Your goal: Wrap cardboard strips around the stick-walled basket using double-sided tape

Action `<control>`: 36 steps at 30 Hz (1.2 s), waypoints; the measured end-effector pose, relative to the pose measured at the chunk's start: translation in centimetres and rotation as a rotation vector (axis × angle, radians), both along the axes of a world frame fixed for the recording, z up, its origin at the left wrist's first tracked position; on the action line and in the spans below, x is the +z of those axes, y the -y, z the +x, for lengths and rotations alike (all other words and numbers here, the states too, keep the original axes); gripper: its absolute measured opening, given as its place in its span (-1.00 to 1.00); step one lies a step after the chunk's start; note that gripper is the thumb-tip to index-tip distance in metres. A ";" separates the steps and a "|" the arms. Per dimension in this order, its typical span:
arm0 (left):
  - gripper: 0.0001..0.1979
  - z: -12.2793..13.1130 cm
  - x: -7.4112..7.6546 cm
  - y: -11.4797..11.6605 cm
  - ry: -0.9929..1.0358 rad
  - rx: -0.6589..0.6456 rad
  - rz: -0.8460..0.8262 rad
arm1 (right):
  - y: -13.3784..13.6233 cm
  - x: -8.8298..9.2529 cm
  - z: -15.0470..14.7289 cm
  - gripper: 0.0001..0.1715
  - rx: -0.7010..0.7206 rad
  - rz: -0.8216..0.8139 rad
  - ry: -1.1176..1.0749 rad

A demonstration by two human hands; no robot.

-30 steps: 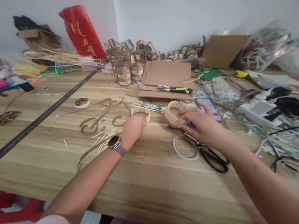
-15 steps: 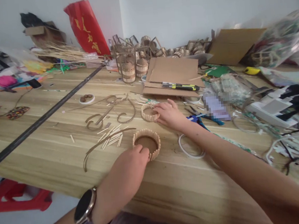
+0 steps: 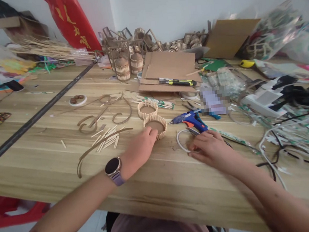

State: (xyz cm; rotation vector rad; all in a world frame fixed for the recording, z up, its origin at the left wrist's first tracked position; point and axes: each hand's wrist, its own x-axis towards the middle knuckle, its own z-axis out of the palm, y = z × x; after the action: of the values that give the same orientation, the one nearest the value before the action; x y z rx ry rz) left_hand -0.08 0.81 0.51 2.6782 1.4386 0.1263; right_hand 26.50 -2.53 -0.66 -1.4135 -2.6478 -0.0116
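Observation:
My left hand (image 3: pixel 142 146) pinches the near rim of a small round stick-walled tray (image 3: pixel 162 124), which has a brown base. Just behind it stands a second stick-walled tray (image 3: pixel 148 110), close up against the first. My right hand (image 3: pixel 209 143) has its fingers curled at the edge of a white ring (image 3: pixel 180 142) on the table; part of the ring is hidden under the fingers. Beyond that hand lies a blue glue gun (image 3: pixel 184 117), its nozzle pointing left towards the near tray.
Loose short sticks (image 3: pixel 109 138) and curled brown strips (image 3: pixel 92 150) lie left. Cardboard sheets (image 3: pixel 169 66) with box cutters (image 3: pixel 177 82) are behind the trays. A white power strip (image 3: pixel 263 97) and tangled cables are right. Finished stick-and-wood pieces (image 3: pixel 122 70) stand at the back.
My right hand has left the far tray and come back to the white ring. My left hand has pushed the near tray forward, close to the far one. The camera view has shifted.

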 end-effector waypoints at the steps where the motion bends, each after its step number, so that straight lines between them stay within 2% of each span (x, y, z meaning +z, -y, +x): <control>1: -0.79 -0.1 0.1 0.0 0.015 0.016 0.022 | 0.1 0.0 -0.1 -0.84 0.005 0.010 0.000; 4: -0.76 -1.9 0.7 0.3 0.037 0.093 0.107 | 0.4 0.7 -0.2 -0.77 0.012 0.107 0.006; 7: -0.79 -5.3 1.2 0.6 -0.035 0.200 0.208 | 0.7 1.9 0.0 -0.74 0.028 0.216 -0.041; 11: -0.77 -9.8 0.9 0.7 -0.169 0.378 0.251 | 0.5 2.7 0.6 -0.70 0.059 0.221 -0.152; 14: -0.75 -11.5 0.4 0.8 -0.166 0.446 0.244 | -0.1 2.5 0.6 -0.72 0.070 0.258 -0.138; 17: -0.75 -10.7 0.5 1.2 -0.006 0.403 0.254 | -0.3 2.3 0.3 -0.71 0.071 0.306 -0.120; 19: -0.78 -8.9 1.0 1.7 0.194 0.297 0.180 | -0.2 2.3 -0.2 -0.68 0.076 0.326 -0.129; 22: -0.82 -5.3 1.6 2.5 0.505 0.218 -0.166 | 0.1 2.4 -1.1 -0.66 0.084 0.370 -0.139; 24: -0.72 -2.9 1.8 2.9 0.668 0.217 -0.445 | 0.4 2.6 -1.9 -0.69 0.101 0.384 -0.143; 26: -0.65 -1.1 1.8 3.0 0.761 0.201 -0.593 | 0.8 2.8 -2.8 -0.73 0.121 0.378 -0.146; 29: -0.73 0.3 1.6 2.9 0.791 0.171 -0.638 | 1.4 3.0 -3.5 -0.76 0.140 0.372 -0.164; 32: -0.72 -0.2 1.3 2.7 0.746 0.210 -0.608 | 1.6 3.2 -2.7 -0.77 0.097 0.387 -0.170; 34: -0.73 -1.2 1.0 2.7 0.635 0.242 -0.541 | 1.4 3.1 -1.0 -0.78 0.027 0.407 -0.144; 36: -0.67 -2.5 0.6 2.7 0.429 0.241 -0.438 | 1.1 2.8 1.0 -0.78 -0.068 0.430 -0.101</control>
State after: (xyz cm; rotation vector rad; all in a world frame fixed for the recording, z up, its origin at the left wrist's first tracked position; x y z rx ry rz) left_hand -2.57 -1.91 1.11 1.9792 1.4365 0.3362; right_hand 27.48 -3.62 2.15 -1.3141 -2.3266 -0.4724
